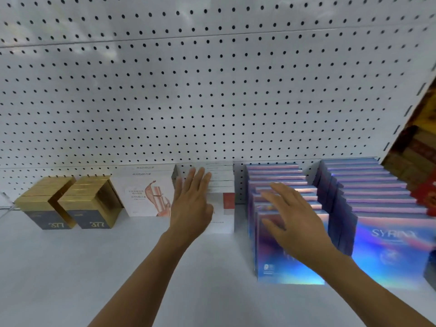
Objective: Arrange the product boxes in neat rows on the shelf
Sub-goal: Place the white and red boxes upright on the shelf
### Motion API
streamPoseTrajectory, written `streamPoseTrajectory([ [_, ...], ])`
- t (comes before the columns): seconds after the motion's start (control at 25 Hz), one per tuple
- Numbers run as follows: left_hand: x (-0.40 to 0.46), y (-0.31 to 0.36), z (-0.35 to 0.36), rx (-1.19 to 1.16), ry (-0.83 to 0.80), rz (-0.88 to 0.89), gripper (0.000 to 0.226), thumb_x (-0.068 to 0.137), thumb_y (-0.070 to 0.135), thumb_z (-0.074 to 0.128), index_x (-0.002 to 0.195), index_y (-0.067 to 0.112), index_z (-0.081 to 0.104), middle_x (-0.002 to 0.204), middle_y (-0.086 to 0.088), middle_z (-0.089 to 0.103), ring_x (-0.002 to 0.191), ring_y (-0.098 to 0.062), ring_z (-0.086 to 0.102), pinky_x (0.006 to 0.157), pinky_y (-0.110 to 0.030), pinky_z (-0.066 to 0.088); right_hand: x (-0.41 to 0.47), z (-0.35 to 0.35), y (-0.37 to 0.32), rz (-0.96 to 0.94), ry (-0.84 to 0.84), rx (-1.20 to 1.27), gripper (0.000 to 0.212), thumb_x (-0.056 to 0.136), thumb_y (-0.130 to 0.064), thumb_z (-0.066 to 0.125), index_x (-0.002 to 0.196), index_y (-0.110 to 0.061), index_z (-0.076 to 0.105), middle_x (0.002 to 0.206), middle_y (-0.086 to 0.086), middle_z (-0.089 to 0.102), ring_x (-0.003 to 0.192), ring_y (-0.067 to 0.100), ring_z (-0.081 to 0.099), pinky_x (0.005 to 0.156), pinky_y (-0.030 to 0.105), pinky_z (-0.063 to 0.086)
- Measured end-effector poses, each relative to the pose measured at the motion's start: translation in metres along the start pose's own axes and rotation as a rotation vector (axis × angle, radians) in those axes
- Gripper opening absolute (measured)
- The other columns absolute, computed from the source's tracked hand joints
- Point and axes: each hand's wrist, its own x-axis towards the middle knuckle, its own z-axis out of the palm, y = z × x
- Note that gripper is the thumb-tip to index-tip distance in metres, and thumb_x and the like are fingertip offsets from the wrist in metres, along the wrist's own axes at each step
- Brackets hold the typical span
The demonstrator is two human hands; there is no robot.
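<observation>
A white pegboard (212, 95) dotted with dark holes rises at the far side; blurred brown and red goods (418, 166) sit far right.

White shelf (70, 267): gold boxes (68, 204), white boxes (146, 192), iridescent boxes (377, 208).

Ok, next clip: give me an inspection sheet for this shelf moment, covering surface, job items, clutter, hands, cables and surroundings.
Surface: white shelf, bare toward the front edge.
Job's things: two rows of gold boxes at left; a row of white boxes with a pink figure print; a second row of white boxes; two rows of iridescent blue boxes, the right-hand row with SYRINA-like lettering, partly blurred.
Clutter: nothing seen.
Hands: left hand with straight fingers at the second white row; right hand spread over the nearer blue row; contact cannot be told.
Cables: possibly a thin white cord at far left, unclear.
Surroundings: white pegboard behind; red and brown packages at right, blurred.
</observation>
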Motion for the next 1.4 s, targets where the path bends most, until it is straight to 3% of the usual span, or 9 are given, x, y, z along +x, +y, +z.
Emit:
streamPoseTrajectory([
  [0.16, 0.016, 0.052, 0.0, -0.243, -0.078, 0.228, 0.064, 0.097, 0.044, 0.046, 0.152, 0.022, 0.021, 0.161, 0.005, 0.014, 0.149, -0.012, 0.002, 0.12, -0.031, -0.004, -0.041, -0.016, 0.031, 0.091, -0.047, -0.107, 0.08, 0.057, -0.031, 0.088, 0.127, -0.02, 0.051, 0.137, 0.006, 0.05, 0.125, 0.023, 0.042, 0.089, 0.04, 0.049],
  [0.36, 0.043, 0.097, 0.02, -0.012, -0.447, 0.384, 0.11, 0.072, 0.081, 0.05, 0.152, 0.015, 0.013, 0.159, -0.009, 0.016, 0.145, -0.027, 0.014, 0.12, -0.041, 0.013, -0.06, -0.005, 0.052, 0.136, -0.247, -0.313, 0.123, 0.036, -0.042, 0.092, 0.141, -0.014, 0.035, 0.144, 0.015, 0.045, 0.123, 0.039, 0.051, 0.086, 0.05, 0.054],
  [0.52, 0.036, 0.103, 0.02, 0.093, -0.378, 0.459, 0.119, 0.059, 0.083, 0.061, 0.149, 0.017, 0.019, 0.146, -0.008, 0.024, 0.136, -0.027, 0.021, 0.112, -0.04, 0.019, -0.068, -0.009, 0.047, 0.17, -0.181, -0.339, 0.108, 0.042, -0.041, 0.091, 0.133, -0.014, 0.041, 0.138, 0.013, 0.049, 0.108, 0.034, 0.057, 0.074, 0.039, 0.056],
  [0.72, 0.005, 0.108, 0.026, 0.132, -0.177, 0.566, 0.107, 0.062, 0.066, 0.071, 0.144, 0.017, 0.022, 0.134, -0.007, 0.03, 0.124, -0.027, 0.028, 0.107, -0.038, 0.024, -0.083, -0.008, 0.039, 0.176, -0.022, -0.362, 0.101, 0.047, -0.037, 0.089, 0.133, -0.011, 0.041, 0.127, 0.014, 0.052, 0.103, 0.033, 0.056, 0.08, 0.041, 0.053],
  [1.04, 0.037, 0.111, 0.041, 0.266, -0.155, 0.444, 0.102, 0.066, 0.052, 0.076, 0.145, 0.019, 0.021, 0.142, -0.008, 0.03, 0.133, -0.028, 0.03, 0.116, -0.046, 0.012, -0.034, 0.012, 0.064, 0.062, -0.008, -0.313, 0.092, 0.042, -0.033, 0.086, 0.122, -0.012, 0.047, 0.119, 0.01, 0.051, 0.098, 0.029, 0.05, 0.079, 0.036, 0.051],
  [1.16, 0.032, 0.112, 0.047, 0.239, -0.193, 0.352, 0.109, 0.067, 0.055, 0.077, 0.149, 0.024, 0.012, 0.152, -0.008, 0.019, 0.142, -0.034, 0.016, 0.119, -0.051, 0.005, -0.036, 0.01, 0.068, 0.062, -0.016, -0.237, 0.095, 0.041, -0.035, 0.088, 0.122, -0.014, 0.045, 0.12, 0.008, 0.051, 0.099, 0.03, 0.055, 0.073, 0.037, 0.052],
  [1.24, 0.03, 0.11, 0.048, 0.143, -0.27, 0.262, 0.118, 0.066, 0.056, 0.078, 0.151, 0.024, 0.003, 0.158, -0.006, 0.005, 0.146, -0.035, -0.002, 0.12, -0.049, 0.012, -0.037, 0.008, 0.069, 0.11, -0.004, -0.109, 0.103, 0.046, -0.036, 0.089, 0.132, -0.016, 0.038, 0.133, 0.007, 0.044, 0.113, 0.029, 0.051, 0.083, 0.036, 0.051],
  [1.32, 0.028, 0.109, 0.043, 0.028, -0.319, 0.24, 0.123, 0.062, 0.057, 0.081, 0.152, 0.022, 0.005, 0.157, -0.003, 0.004, 0.146, -0.031, -0.006, 0.118, -0.044, 0.023, -0.026, 0.004, 0.072, 0.215, 0.004, 0.118, 0.118, 0.052, -0.041, 0.089, 0.146, -0.02, 0.021, 0.15, 0.005, 0.026, 0.133, 0.021, 0.031, 0.101, 0.03, 0.037],
  [1.4, 0.018, 0.106, 0.04, -0.1, -0.268, 0.274, 0.119, 0.058, 0.059, 0.081, 0.151, 0.021, 0.016, 0.153, -0.002, 0.013, 0.144, -0.025, 0.003, 0.116, -0.041, 0.028, -0.009, -0.01, 0.067, 0.368, -0.069, 0.457, 0.124, 0.056, -0.041, 0.088, 0.15, -0.024, 0.008, 0.152, -0.008, 0.013, 0.136, 0.003, 0.016, 0.107, 0.017, 0.021],
])
